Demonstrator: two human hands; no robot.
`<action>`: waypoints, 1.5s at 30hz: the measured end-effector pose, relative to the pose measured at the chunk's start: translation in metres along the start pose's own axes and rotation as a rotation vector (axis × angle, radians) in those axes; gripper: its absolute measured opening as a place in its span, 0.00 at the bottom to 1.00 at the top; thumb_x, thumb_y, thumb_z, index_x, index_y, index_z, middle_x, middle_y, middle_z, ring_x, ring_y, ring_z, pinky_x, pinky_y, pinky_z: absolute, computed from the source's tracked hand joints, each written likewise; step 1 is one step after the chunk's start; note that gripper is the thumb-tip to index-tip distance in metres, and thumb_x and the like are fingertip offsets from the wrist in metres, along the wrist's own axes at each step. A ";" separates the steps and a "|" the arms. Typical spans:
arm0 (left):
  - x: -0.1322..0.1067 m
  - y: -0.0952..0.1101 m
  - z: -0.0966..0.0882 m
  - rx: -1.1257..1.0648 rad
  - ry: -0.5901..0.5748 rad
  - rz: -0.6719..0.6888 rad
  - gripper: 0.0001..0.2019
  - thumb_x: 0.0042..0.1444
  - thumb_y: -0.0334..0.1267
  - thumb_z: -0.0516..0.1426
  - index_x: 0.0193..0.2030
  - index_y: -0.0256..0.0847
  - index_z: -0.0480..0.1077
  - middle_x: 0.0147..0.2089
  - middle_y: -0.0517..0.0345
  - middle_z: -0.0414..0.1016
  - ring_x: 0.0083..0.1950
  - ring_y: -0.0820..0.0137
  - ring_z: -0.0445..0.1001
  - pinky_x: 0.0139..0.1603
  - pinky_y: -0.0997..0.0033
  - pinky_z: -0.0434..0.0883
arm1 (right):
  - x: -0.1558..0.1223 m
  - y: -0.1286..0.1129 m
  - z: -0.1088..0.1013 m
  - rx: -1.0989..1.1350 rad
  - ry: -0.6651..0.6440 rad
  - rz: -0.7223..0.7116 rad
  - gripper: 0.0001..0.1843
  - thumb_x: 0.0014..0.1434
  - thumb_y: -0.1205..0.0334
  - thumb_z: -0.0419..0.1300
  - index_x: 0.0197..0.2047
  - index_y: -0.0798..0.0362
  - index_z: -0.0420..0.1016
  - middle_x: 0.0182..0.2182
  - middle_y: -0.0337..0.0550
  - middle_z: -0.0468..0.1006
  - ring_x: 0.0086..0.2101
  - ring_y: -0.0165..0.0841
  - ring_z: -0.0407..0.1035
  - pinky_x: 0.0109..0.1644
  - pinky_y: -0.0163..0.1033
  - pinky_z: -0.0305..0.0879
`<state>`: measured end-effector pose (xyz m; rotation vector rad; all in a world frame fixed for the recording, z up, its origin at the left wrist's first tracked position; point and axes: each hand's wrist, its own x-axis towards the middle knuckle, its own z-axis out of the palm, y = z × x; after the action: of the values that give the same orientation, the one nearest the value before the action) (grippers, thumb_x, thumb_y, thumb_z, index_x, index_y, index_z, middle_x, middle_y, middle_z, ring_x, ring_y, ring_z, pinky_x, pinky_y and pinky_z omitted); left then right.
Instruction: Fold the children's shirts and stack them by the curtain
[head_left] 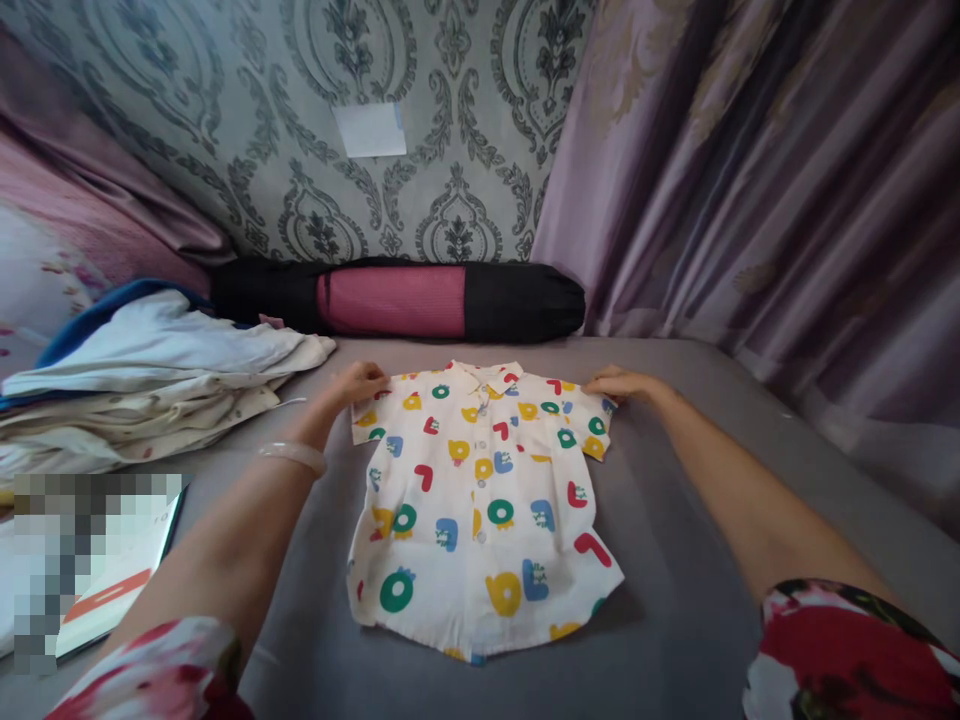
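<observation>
"Where's the shirt [442, 450], from your end?"

"On my feed it lies front up on the grey sheet [690, 640], collar away from the person, hem toward them, buttons down the middle."

"Why are the hands so far apart?"

"As I judge it, one at each shoulder lets the cloth be drawn evenly across. The left hand [362, 382] has its fingers curled together at one shoulder; the right hand [619, 382] lies over the other, back upward."

"Pinching the fabric?"

"I can't tell for either. Fingertips meet the cloth, but I don't see whether the thumbs close beneath it."

"And the arms?"

"Both reach forward, slanting inward, so I see the whole front between them. The pile of clothes [191, 345] sits left of the left forearm, probably to give the shirt room."
</observation>
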<state>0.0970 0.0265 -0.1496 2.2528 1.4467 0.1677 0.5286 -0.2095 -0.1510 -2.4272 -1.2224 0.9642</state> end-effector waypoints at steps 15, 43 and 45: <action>0.018 0.057 0.074 0.289 0.367 0.306 0.16 0.65 0.38 0.43 0.48 0.39 0.69 0.46 0.43 0.72 0.51 0.55 0.68 0.50 0.57 0.60 | -0.029 -0.014 0.047 -0.648 0.534 -0.194 0.20 0.69 0.54 0.41 0.52 0.51 0.69 0.45 0.51 0.77 0.43 0.41 0.72 0.44 0.41 0.60; 0.022 0.097 0.088 0.190 0.249 0.291 0.15 0.62 0.31 0.46 0.53 0.40 0.64 0.55 0.45 0.69 0.58 0.56 0.65 0.55 0.54 0.60 | 0.030 -0.109 0.106 -0.340 0.667 -0.224 0.14 0.66 0.61 0.48 0.49 0.53 0.70 0.51 0.52 0.71 0.52 0.44 0.62 0.54 0.49 0.56; 0.015 0.096 0.083 0.251 0.274 0.254 0.17 0.62 0.35 0.48 0.56 0.37 0.63 0.57 0.40 0.65 0.59 0.53 0.63 0.56 0.53 0.59 | 0.021 -0.106 0.106 -0.349 0.725 -0.238 0.14 0.64 0.60 0.51 0.50 0.55 0.69 0.51 0.55 0.70 0.52 0.45 0.62 0.54 0.49 0.56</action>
<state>0.2114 -0.0189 -0.1834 2.7051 1.3694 0.4092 0.4019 -0.1348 -0.1876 -2.4317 -1.4025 -0.2199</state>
